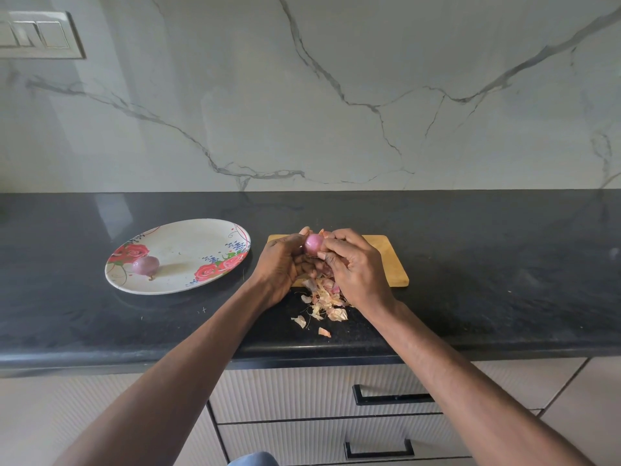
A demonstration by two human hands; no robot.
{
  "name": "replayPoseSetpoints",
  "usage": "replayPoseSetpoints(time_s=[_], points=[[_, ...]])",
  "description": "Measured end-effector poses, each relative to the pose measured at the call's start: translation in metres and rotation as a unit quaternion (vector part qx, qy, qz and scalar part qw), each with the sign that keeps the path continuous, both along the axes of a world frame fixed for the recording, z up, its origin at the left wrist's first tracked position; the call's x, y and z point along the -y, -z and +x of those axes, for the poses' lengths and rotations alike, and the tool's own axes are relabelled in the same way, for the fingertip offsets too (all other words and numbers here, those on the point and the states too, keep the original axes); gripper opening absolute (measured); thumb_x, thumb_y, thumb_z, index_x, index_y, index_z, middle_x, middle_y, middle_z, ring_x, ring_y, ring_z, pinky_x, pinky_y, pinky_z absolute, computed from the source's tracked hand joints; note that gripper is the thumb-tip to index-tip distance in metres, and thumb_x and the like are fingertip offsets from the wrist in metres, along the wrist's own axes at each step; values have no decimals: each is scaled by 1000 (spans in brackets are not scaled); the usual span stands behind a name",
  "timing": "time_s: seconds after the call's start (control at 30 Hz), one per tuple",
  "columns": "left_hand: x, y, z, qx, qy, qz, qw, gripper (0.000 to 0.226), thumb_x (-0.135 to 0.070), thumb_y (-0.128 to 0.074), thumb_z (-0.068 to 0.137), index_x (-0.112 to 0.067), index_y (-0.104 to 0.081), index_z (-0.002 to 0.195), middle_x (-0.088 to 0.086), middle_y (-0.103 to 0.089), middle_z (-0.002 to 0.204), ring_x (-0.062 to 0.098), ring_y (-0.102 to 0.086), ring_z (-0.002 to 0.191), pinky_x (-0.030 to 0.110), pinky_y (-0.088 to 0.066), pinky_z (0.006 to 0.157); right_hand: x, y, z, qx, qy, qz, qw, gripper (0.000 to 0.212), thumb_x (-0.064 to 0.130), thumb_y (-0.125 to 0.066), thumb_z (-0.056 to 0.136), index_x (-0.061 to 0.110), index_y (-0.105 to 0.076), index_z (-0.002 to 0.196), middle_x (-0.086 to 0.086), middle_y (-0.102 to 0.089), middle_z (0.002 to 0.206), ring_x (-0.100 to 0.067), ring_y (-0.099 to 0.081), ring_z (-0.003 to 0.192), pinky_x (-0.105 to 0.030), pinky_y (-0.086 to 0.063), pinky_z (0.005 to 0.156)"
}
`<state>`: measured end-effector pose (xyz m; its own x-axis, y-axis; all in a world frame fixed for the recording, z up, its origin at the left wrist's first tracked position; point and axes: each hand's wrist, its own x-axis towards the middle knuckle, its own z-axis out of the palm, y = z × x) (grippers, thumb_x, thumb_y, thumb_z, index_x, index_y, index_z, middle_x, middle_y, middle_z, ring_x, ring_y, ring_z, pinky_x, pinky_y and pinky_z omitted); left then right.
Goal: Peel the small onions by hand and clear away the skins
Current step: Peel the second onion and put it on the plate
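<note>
A marble-veined backsplash [336, 95] fills the upper half of the head view, with a switch plate [38, 35] at its 10 o'clock corner. Below it runs the black stone countertop [487, 264], and under that a bank of ribbed drawers [302, 398] with black bar handles. On the counter, at 9 o'clock from the hands, lies an oval plate [188, 237] printed with red roses; one peeled onion [145, 265] rests on its near left part. A wooden cutting board [386, 260] sits just to the plate's 3 o'clock, partly hidden by the hands. Above the board's left part, the left hand [280, 267] cradles a small pink onion [314, 244], fingers curled round it from below and the thumb pressed along its left side. The right hand [353, 267] meets it from 3 o'clock, its fingertips bent in and pinching at the onion's right face. At 6 o'clock from the hands, a loose heap of onion skins [324, 301] spreads from the board's near edge onto the counter, with a few stray flakes lying nearer the counter's front edge.
</note>
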<state>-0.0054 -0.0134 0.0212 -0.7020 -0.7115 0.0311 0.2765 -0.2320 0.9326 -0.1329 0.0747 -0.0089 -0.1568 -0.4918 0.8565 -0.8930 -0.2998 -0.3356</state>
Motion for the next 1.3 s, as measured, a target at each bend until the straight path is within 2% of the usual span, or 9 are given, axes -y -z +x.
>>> replayPoseSetpoints(time_s=[0.2, 0.3, 0.4, 0.5, 0.63, 0.77, 0.93, 1.1, 1.3], points=[[0, 0, -1, -6, 4, -3, 1000, 28, -19, -54, 102, 4, -66, 93, 20, -66, 71, 21, -65, 53, 25, -54, 48, -3, -3, 1, 36, 0, 18, 999, 32, -4, -75, 83, 3, -71, 114, -7, -66, 104, -8, -60, 96, -7, -48, 82], [1, 2, -1, -12, 6, -5, 1000, 28, -20, -53, 103, 3, -67, 93, 20, -67, 73, 23, -66, 56, 26, -55, 49, -1, -2, -1, 25, 12, 13, 1000, 19, -8, -75, 81, 1, -74, 99, -6, -65, 99, -5, -58, 93, -6, -47, 81], [1, 2, -1, -12, 9, -8, 1000, 26, -19, -51, 104, 0, -66, 94, 19, -68, 75, 22, -67, 58, 25, -55, 50, 0, -2, 0, 48, 22, 11, 999, 16, -6, -76, 82, 3, -73, 95, -4, -67, 97, -9, -62, 89, -11, -50, 78], [2, 1, -1, -24, 1, -13, 1000, 20, -13, -47, 105, -2, -64, 103, 15, -70, 77, 19, -67, 58, 24, -55, 49, -1, -5, 2, 132, 22, 13, 991, 11, 2, -75, 86, 8, -73, 95, 1, -70, 94, -8, -66, 84, -16, -53, 74], [3, 2, -1, -26, -5, -32, 999, 15, -7, -50, 102, -4, -62, 111, 16, -72, 84, 21, -68, 64, 27, -57, 54, -3, -12, 1, 277, 19, 78, 957, 15, 20, -76, 90, 9, -78, 100, 2, -76, 91, -6, -70, 81, -14, -52, 68], [2, 4, -2, -40, 3, -39, 998, 14, -4, -54, 100, -4, -61, 112, 17, -73, 90, 26, -68, 69, 29, -59, 60, -3, -13, -2, 362, -3, 103, 927, 13, 17, -76, 89, 11, -79, 100, 3, -77, 93, -6, -73, 84, -18, -55, 72], [1, 6, -3, -57, 12, -53, 997, 20, 2, -60, 94, -5, -62, 113, 14, -74, 97, 25, -70, 73, 29, -60, 63, -2, -13, -4, 394, 17, 113, 912, 6, 13, -75, 89, 11, -80, 91, 1, -77, 85, -16, -74, 83, -32, -61, 78], [-2, 5, -1, -46, 17, -75, 996, 45, -9, -75, 74, -3, -60, 116, 12, -72, 97, 24, -69, 71, 32, -59, 65, -5, -17, 2, 388, 7, 112, 915, 9, 13, -72, 90, 8, -78, 85, 0, -76, 79, -13, -72, 75, -30, -60, 69], [2, 7, -4, -25, -6, -69, 997, 19, -7, -63, 96, 0, -59, 113, 15, -74, 86, 21, -71, 66, 28, -59, 62, -6, -17, 1, 394, 1, 110, 913, 12, 13, -71, 89, 10, -75, 78, -4, -73, 71, -16, -66, 66, -44, -59, 68]])
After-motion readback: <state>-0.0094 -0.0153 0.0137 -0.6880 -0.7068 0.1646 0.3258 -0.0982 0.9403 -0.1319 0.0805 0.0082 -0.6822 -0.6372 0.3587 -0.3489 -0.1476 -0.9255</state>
